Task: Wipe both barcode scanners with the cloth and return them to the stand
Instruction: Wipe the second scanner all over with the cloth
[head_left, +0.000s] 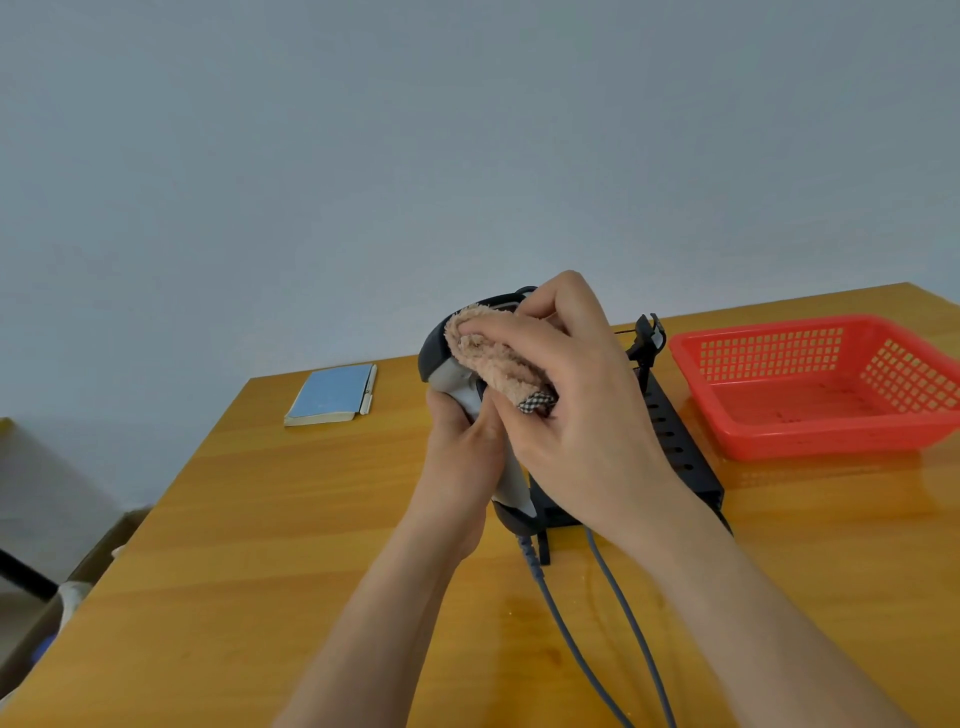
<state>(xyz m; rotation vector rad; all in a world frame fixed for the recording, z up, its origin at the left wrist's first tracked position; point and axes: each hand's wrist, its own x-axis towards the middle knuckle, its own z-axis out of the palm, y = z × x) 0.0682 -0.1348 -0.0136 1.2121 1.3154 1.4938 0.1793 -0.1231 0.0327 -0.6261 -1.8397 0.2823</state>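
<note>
Fluffy pink cloth (488, 358) pressed on smooth curved scanner (447, 364) head by right hand (566, 410). Left hand (462, 447) wrapped round the handle, just below.

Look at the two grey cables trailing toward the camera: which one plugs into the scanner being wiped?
The left cable: its ribbed end enters the base of the scanner. The right cable disappears behind the right wrist.

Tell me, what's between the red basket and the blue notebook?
In the head view: both hands, the left hand gripping a scanner, the right hand pressing a cloth on it.
</note>
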